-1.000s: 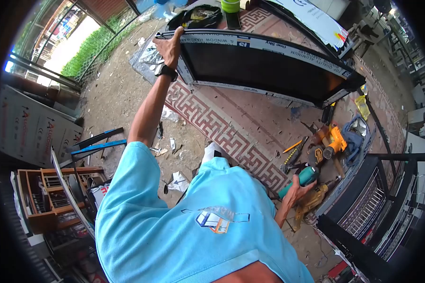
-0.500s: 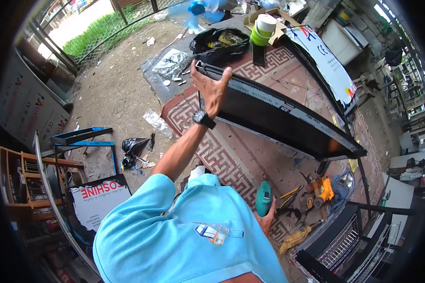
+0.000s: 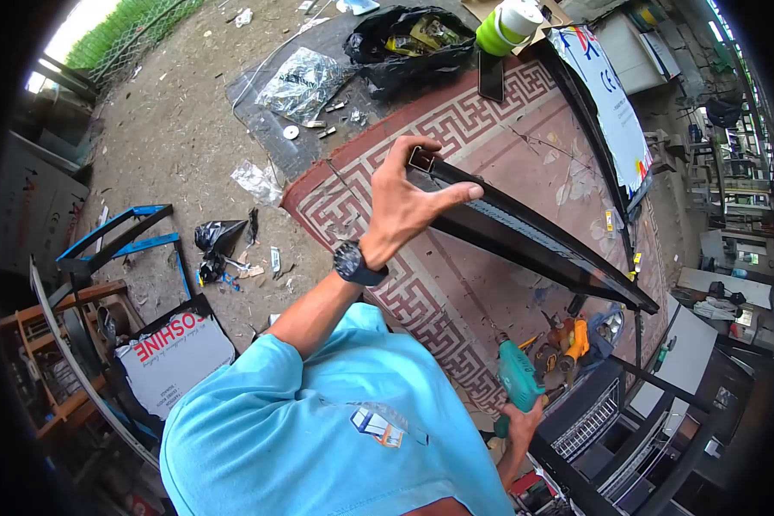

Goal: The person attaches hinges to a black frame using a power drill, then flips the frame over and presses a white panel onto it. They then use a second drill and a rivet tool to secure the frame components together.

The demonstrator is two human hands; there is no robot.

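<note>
My left hand [image 3: 402, 206], with a watch on its wrist, grips the upper end of a black metal frame [image 3: 576, 244]. Its thumb lies along one side and the fingers wrap round the hollow end. The frame slants down to the right over a patterned red rug [image 3: 469, 271]. Lower down, my right hand [image 3: 522, 421] is closed around the handle of a green power drill [image 3: 519, 376]. The drill's nose points up and left, apart from the frame. Beside it on the rug lie a yellow power tool [image 3: 579, 342] and other tools.
Beyond the frame are a black plastic bag [image 3: 408, 47], a green and white jug [image 3: 507, 27], a phone [image 3: 491, 77] and a clear bag of small parts [image 3: 301, 84]. Black framework [image 3: 654, 430] stands at lower right. Blue-edged frames [image 3: 116, 236] and a white-covered panel [image 3: 176, 357] are at left.
The drill in my right hand has swung right, and its nose now points up-left. My left hand's end of the frame sits lower in view, and the frame has turned more edge-on.
</note>
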